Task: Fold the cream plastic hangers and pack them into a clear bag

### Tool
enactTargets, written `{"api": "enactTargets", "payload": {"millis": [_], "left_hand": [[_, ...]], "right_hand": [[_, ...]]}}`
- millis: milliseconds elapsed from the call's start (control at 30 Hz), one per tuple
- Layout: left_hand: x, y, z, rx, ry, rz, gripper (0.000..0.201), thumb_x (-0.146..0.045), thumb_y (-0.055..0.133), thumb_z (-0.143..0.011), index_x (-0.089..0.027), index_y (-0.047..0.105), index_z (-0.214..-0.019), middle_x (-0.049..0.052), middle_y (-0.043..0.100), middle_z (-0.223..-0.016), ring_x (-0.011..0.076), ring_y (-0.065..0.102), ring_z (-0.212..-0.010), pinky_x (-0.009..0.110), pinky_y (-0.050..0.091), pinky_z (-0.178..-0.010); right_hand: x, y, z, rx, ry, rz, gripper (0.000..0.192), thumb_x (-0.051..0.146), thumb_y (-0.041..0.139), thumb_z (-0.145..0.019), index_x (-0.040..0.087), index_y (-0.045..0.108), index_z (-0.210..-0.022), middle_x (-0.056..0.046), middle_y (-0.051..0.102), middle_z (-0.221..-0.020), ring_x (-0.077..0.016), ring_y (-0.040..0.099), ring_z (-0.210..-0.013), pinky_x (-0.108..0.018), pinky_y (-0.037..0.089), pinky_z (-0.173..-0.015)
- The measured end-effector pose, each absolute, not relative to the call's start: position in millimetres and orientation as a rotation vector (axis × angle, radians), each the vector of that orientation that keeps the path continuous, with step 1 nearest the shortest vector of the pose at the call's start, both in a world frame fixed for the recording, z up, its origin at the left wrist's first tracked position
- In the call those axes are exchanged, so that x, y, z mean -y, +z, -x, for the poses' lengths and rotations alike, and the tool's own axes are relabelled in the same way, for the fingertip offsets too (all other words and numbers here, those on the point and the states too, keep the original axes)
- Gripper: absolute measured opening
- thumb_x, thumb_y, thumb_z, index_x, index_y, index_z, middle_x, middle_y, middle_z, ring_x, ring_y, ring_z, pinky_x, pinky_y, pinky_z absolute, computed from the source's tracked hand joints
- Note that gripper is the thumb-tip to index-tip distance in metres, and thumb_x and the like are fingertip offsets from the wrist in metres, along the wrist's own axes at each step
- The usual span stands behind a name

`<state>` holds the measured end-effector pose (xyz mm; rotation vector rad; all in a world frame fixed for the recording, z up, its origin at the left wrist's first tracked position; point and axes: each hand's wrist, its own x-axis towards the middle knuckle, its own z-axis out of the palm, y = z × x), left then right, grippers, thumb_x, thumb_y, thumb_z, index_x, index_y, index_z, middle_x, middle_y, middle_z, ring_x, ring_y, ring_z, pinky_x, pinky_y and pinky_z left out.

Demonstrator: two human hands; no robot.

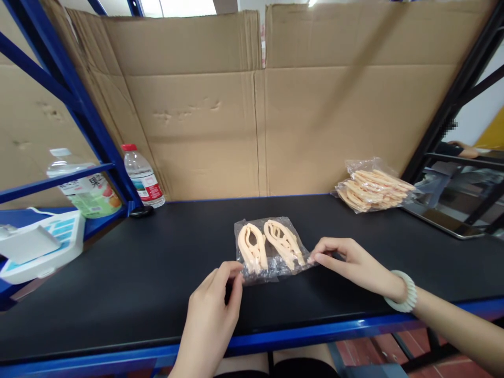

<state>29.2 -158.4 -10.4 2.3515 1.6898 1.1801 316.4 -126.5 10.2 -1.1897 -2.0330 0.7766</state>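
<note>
A clear plastic bag (271, 269) lies flat on the black tabletop in front of me. Inside it, side by side, are two beige looped pieces (252, 248) that look like folded travel hangers. My left hand (214, 304) pinches the bag's lower left corner between thumb and forefinger. At the lower right corner, my right hand (350, 265), with a pale coiled band at its wrist, pinches the film between its fingertips. The bag's near edge looks crumpled between the two hands.
Similar bagged beige pieces (372, 189) are piled at the back right. Along the left stand a red-capped water bottle (144, 178), a larger juice bottle (88, 191) and a white device (47, 244). A cardboard wall (197, 126) closes the back. Another person's hand (466, 150) shows far right.
</note>
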Motion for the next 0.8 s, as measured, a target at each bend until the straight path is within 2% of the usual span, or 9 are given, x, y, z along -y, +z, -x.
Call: {"api": "enactTargets", "payload": {"millis": [167,300,367,433,533,600,700,800], "left_hand": [[170,-15,-25,-1.590,1.203,-2.325,0.019,-0.023,0.046,-0.090,-0.024,0.051,-0.108,-0.003,0.063,-0.072,0.0130,0.064,-0.060,0.020,0.051,-0.057],[174,-15,-26,-1.547,1.173,-2.363,0.031,-0.018,0.043,-0.090,-0.023,0.047,-0.121,0.003,0.061,-0.091,0.0114,0.063,-0.059,0.020,0.051,-0.053],[176,-15,-26,-1.521,1.127,-2.379,0.028,-0.017,0.041,-0.090,-0.024,0.050,-0.116,0.007,0.057,-0.105,0.0093,0.061,-0.056,0.020,0.050,-0.050],[177,-16,-26,-1.534,1.072,-2.400,0.019,-0.015,0.041,-0.089,-0.023,0.056,-0.100,0.008,0.053,-0.112,0.0083,0.058,-0.054,0.021,0.050,-0.050],[176,-17,-25,-1.562,1.035,-2.484,0.016,-0.015,0.043,-0.088,-0.021,0.056,-0.080,0.008,0.055,-0.108,0.0151,0.062,-0.071,0.028,0.053,-0.062],[174,-17,-24,-1.531,1.037,-2.565,0.016,-0.017,0.045,-0.089,-0.022,0.056,-0.080,0.008,0.058,-0.102,0.0204,0.062,-0.083,0.033,0.053,-0.072],[172,-16,-19,-1.464,0.972,-2.657,0.015,-0.018,0.046,-0.090,-0.022,0.058,-0.083,0.007,0.061,-0.094,0.0213,0.061,-0.084,0.034,0.053,-0.074],[175,-14,-15,-1.423,0.880,-2.692,0.015,-0.019,0.046,-0.091,-0.022,0.059,-0.086,0.006,0.064,-0.092,0.0211,0.061,-0.084,0.033,0.053,-0.072]], "right_hand": [[134,10,-311,1.933,0.948,1.159,0.030,0.041,0.053,-0.091,0.016,0.064,-0.077,-0.003,0.067,-0.076,-0.0172,0.063,-0.074,-0.029,0.048,-0.072],[129,3,-308,1.916,0.931,1.215,0.025,0.038,0.055,-0.088,0.016,0.063,-0.079,-0.002,0.065,-0.069,-0.0161,0.061,-0.066,-0.028,0.048,-0.064],[126,-1,-308,1.908,0.916,1.229,0.018,0.034,0.057,-0.086,0.016,0.061,-0.088,0.000,0.063,-0.064,-0.0150,0.059,-0.063,-0.028,0.047,-0.063],[124,-5,-308,1.926,0.866,1.204,0.017,0.029,0.057,-0.085,0.017,0.058,-0.097,0.004,0.058,-0.061,-0.0134,0.055,-0.060,-0.026,0.046,-0.062],[125,-8,-307,2.005,0.738,1.144,0.015,0.021,0.054,-0.085,0.018,0.055,-0.100,0.006,0.052,-0.061,-0.0117,0.051,-0.057,-0.024,0.044,-0.059],[125,-7,-306,2.058,0.648,1.151,0.007,0.019,0.053,-0.086,0.018,0.059,-0.090,0.005,0.054,-0.061,-0.0113,0.050,-0.057,-0.023,0.042,-0.057],[127,-5,-303,2.117,0.535,1.174,0.016,0.019,0.053,-0.088,0.019,0.067,-0.080,0.001,0.062,-0.067,-0.0121,0.054,-0.059,-0.024,0.043,-0.057],[127,-4,-303,2.179,0.425,1.128,0.021,0.020,0.052,-0.092,0.020,0.072,-0.084,-0.001,0.065,-0.071,-0.0142,0.058,-0.066,-0.025,0.045,-0.061]]}}
